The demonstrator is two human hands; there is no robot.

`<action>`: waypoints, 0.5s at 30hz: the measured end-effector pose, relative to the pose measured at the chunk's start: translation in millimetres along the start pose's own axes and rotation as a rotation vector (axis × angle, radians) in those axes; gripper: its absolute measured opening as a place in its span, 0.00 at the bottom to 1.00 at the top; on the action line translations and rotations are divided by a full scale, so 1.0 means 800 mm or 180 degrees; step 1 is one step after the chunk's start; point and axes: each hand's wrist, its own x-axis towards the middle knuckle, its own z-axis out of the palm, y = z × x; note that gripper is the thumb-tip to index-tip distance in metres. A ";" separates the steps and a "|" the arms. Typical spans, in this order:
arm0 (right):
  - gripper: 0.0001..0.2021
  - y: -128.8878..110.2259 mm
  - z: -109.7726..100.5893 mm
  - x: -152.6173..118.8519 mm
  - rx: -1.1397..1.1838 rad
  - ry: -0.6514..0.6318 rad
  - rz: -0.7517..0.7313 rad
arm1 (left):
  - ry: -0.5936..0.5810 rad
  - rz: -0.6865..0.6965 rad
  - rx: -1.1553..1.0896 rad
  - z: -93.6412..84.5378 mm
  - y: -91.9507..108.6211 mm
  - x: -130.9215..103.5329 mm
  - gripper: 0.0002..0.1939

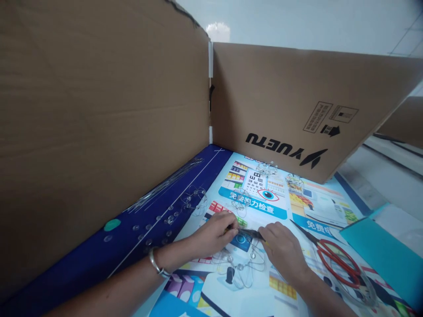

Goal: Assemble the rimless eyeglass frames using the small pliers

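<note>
In the head view my right hand [282, 246] is closed around pliers [251, 233] with dark jaws and a bit of yellow handle showing. Their tip points left and meets the pinched fingers of my left hand [220, 231]. What those fingers grip is too small to make out. Just below both hands lies a looped wire piece [240, 266] strung with clear round beads; whether it is joined to what I pinch is hidden. Another beaded wire piece [241, 200] rests beyond my left hand, and a third [194, 200] is to its left.
Tall cardboard panels [280, 101] wall off the left and back. Loose clear discs [148, 242], a bundle of wires [165, 182] and a green oval [112, 225] lie at left. Red-handled scissors [340, 264] sit over a clear ring at right, near a teal folder [380, 251].
</note>
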 end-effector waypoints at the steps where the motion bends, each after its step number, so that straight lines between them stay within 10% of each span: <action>1: 0.07 0.000 0.000 0.000 -0.0046 -0.0011 0.0001 | 0.0005 -0.0026 -0.0005 0.000 0.000 0.000 0.04; 15: 0.06 -0.004 -0.004 -0.004 -0.0676 -0.0009 -0.0108 | 0.0101 -0.0141 0.0066 0.010 -0.001 0.002 0.09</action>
